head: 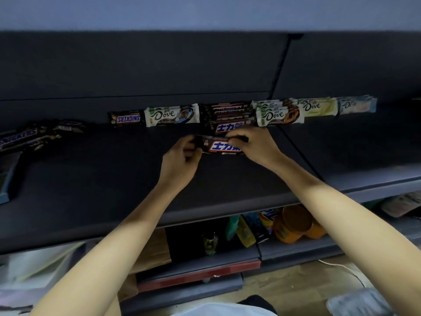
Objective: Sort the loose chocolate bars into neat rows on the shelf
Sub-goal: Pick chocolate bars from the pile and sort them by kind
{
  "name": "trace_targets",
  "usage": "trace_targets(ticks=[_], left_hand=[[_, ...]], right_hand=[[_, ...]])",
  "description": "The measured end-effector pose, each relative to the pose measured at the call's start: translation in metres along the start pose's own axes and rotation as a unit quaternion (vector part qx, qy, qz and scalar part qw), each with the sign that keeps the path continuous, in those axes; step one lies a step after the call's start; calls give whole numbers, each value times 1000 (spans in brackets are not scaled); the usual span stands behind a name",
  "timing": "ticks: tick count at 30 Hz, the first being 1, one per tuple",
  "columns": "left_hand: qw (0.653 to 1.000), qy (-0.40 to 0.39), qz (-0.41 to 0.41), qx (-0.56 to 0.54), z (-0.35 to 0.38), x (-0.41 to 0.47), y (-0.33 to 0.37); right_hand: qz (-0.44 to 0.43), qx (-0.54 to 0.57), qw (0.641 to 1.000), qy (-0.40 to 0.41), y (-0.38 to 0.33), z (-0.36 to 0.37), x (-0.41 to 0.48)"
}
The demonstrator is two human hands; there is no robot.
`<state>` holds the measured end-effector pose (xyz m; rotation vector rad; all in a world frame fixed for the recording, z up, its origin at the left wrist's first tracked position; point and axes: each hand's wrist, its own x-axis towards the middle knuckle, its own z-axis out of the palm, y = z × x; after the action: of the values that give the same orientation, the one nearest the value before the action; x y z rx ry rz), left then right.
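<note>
A dark Snickers bar (222, 147) lies flat on the dark shelf (102, 174), held at both ends. My left hand (180, 160) pinches its left end and my right hand (255, 144) grips its right end. Just behind it stands a stack of Snickers bars (227, 116). Along the back run a single Snickers bar (126, 119), a white Dove bar (172, 115), a stack of Dove bars (278, 115), a pale green Dove bar (319, 107) and a light blue Dove bar (356, 105). Loose Snickers bars (34, 135) lie in a heap at the far left.
A blue-edged box (6, 176) sits at the left edge of the shelf. On the lower shelf stand an orange tub (296, 224), a yellow packet (246, 233) and a small bottle (209, 242). A white cable (346, 270) lies on the floor.
</note>
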<state>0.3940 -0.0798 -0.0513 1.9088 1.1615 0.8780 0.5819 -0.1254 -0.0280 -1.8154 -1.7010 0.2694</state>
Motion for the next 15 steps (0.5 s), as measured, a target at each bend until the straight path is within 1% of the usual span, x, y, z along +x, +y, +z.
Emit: trace_targets(ticks=[2, 4, 6, 10, 15], left_hand=[[993, 10, 52, 101, 7, 3, -6], [980, -15, 65, 190, 15, 5, -13], [968, -39, 71, 239, 18, 5, -17], [964, -42, 95, 245, 16, 0, -16], [967, -34, 79, 239, 14, -4, -11]], right_hand=[[-1, -9, 1000, -6, 13, -7, 8], [2, -16, 1000, -11, 24, -12, 17], [0, -28, 999, -20, 34, -16, 27], [-16, -56, 997, -45, 48, -19, 46], [-34, -60, 996, -47, 52, -20, 63]])
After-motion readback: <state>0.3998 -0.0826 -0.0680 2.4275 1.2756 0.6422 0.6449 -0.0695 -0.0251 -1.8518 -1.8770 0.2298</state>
